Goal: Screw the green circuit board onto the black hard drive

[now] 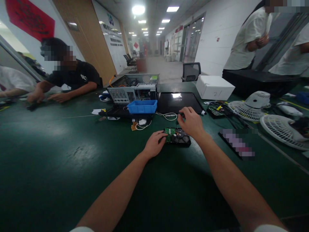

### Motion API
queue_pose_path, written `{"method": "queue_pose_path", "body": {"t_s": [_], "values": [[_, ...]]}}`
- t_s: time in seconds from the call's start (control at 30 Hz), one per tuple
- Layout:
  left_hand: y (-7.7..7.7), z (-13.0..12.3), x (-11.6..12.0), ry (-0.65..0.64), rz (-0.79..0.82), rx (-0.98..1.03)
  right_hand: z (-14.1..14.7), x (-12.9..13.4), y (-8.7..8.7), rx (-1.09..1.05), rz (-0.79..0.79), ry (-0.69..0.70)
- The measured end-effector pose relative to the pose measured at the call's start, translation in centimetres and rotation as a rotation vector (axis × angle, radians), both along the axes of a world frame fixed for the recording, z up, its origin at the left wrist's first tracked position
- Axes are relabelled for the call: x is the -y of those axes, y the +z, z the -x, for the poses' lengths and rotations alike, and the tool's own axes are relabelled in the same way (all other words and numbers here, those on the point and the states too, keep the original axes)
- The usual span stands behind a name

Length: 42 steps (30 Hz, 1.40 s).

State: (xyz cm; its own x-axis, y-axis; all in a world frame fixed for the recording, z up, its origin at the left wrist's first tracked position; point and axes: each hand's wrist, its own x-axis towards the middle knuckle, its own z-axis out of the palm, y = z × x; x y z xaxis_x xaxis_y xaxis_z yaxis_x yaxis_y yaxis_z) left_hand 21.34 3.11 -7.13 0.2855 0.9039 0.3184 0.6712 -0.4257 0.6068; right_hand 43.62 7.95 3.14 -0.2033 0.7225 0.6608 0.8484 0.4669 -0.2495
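Note:
A hard drive point(184, 139) lies on the green table with its green circuit board facing up. My left hand point(155, 144) grips the drive's left end, thumb and fingers pressed against its edge and board. Above the drive, my right hand point(191, 121) is closed around a small screwdriver point(180, 115) with a dark handle. It points down towards the board. My fingers cover much of the handle, and I cannot tell whether the tip touches the drive.
Behind the drive are a blue plastic bin point(142, 107), an open computer case point(132, 90) and a dark flat panel point(178, 101). To the right lie a pixelated phone-like slab point(236, 143), fan parts point(248, 108) and a white box point(214, 87). Another person point(72, 75) sits left.

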Motion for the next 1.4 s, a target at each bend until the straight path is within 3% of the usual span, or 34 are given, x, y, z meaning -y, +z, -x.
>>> {"method": "queue_pose_path", "body": {"t_s": [0.33,0.73,1.03,1.4], "values": [[-0.3,0.0,-0.1,-0.005,-0.013,0.019,-0.3,-0.8,-0.6,-0.101,0.002,-0.017],[-0.2,0.0,0.0,-0.003,-0.005,0.009,-0.3,-1.5,-1.7,-0.185,-0.027,0.1],[0.4,0.0,0.2,-0.006,0.004,0.008,-0.5,-1.5,-1.8,-0.191,0.007,0.092],[-0.1,0.0,0.0,-0.001,0.006,0.016,-0.6,-2.0,-2.7,-0.199,0.0,0.082]]}}
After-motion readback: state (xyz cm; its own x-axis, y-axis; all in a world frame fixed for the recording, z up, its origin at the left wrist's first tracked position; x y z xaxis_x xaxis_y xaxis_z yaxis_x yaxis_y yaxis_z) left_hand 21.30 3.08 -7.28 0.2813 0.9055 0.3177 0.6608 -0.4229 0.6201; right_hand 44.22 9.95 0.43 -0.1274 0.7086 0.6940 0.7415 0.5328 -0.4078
